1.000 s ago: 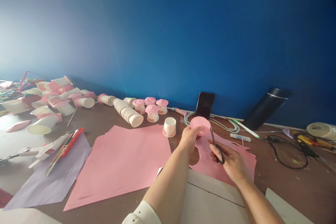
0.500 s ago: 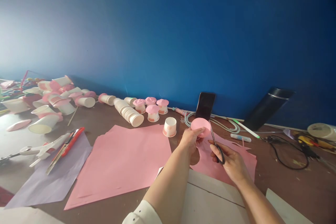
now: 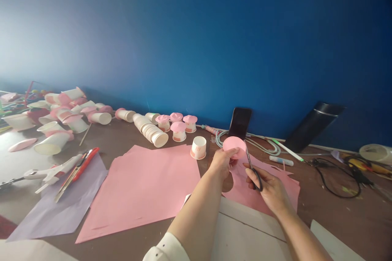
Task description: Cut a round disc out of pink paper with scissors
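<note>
Pinched in my left hand (image 3: 222,161) is a round pink paper disc (image 3: 233,144), thumb on top. My right hand (image 3: 269,187) grips black-handled scissors (image 3: 255,173), their blades pointing up along the disc's right edge. Beneath both hands lies a cut pink sheet (image 3: 245,193) on a white board (image 3: 245,228). A single paper cup (image 3: 199,148) stands upside down left of my left hand. Behind it are several small cups topped with ruffled pink paper (image 3: 178,127).
A stack of pink paper (image 3: 147,187) lies left of my arm, with a box cutter (image 3: 76,173) and glue gun (image 3: 53,171) beyond. Nested cups (image 3: 150,130) rest behind. A phone (image 3: 239,122) leans on the blue wall, near a black flask (image 3: 315,124) and cables (image 3: 333,183).
Very little differs. Both hands, the disc and the scissors stay nearly in place, and the view shifts slightly.
</note>
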{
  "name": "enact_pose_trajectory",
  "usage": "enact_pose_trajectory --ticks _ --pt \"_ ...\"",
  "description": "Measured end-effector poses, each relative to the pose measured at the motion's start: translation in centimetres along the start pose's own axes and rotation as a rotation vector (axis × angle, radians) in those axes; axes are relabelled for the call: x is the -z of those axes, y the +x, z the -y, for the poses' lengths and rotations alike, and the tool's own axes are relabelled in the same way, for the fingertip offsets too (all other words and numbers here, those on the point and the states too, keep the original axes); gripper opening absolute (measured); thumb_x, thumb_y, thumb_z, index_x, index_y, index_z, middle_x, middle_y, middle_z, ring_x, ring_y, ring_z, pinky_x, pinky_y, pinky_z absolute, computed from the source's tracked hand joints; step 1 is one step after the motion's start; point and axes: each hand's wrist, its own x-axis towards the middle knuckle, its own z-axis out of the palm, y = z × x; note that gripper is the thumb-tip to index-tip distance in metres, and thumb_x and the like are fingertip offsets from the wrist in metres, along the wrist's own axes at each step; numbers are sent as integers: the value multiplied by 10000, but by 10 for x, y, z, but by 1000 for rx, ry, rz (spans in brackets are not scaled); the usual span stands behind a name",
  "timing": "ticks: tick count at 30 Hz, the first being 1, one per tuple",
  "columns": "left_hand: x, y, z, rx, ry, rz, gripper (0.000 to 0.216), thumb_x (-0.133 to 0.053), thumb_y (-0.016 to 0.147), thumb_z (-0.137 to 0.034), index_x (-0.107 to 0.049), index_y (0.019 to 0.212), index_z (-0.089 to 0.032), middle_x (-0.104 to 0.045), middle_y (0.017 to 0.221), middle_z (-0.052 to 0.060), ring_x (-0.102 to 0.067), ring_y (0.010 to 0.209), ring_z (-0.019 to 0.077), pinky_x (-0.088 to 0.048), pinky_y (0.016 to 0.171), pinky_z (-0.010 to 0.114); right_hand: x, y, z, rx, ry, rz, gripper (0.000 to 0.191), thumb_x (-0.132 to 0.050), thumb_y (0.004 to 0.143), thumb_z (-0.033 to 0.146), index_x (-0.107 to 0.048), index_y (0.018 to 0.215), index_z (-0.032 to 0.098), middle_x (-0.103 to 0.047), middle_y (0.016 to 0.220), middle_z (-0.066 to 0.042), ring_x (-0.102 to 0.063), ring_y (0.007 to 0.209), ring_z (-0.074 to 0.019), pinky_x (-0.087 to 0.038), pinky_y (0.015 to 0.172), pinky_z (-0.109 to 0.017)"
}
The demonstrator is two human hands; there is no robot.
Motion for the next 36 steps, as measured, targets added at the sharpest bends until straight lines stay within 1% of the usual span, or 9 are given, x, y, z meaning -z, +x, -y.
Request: enact_pose_trajectory --ticks 8,13,17,21,29,33,36 --pt "0 3 1 6 -12 4 477 -956 520 -306 -680 877 -150 -672 845 62 -596 746 153 -457 714 287 1 1 -1 40 -45 9 517 -807 697 658 -830 963 216 -683 671 -7 -638 627 -205 -553 644 -307" --pt "0 2 0 6 -14 -2 454 -936 536 -269 -682 889 -135 -671 855 70 -589 737 146 -449 684 277 0 0 0 45 -63 6 514 -790 707 665 -828 954 217 -669 668 -2 -622 617 -194 -539 637 -298" --pt "-1 1 -1 13 -23 -25 412 -919 556 -232 -670 872 -142 -678 875 73 -600 751 151 -454 673 273 0 -1 3 42 -65 0 513 -800 686 663 -830 928 212 -671 668 -5 -616 613 -193 -545 645 -303" --pt "-2 0 -2 25 -37 -28 397 -916 570 -215 -668 874 -149 -686 886 73 -608 765 156 -459 674 271 -1 -2 5 45 -71 -8 531 -780 694 680 -831 928 206 -679 678 -15 -617 621 -196 -547 651 -308" --pt "-3 0 -4 39 -17 -38 454 -939 549 -243 -669 902 -149 -689 875 75 -621 778 172 -454 683 282 -3 -2 7 37 -84 -20 554 -777 656 709 -829 886 207 -678 669 -18 -616 610 -200 -548 655 -323" --pt "-3 -1 -4 35 -27 -33 439 -930 550 -229 -666 891 -148 -676 858 63 -598 747 150 -450 679 275 -2 -2 7 26 -95 -20 532 -775 676 687 -831 910 212 -667 653 -9 -613 621 -200 -548 666 -316" --pt "-3 -2 -4 32 -15 -34 417 -926 556 -232 -661 866 -150 -659 823 52 -580 720 141 -444 667 273 -1 -2 6 23 -93 -11 537 -787 675 681 -832 934 213 -685 675 -15 -630 642 -211 -550 660 -315"
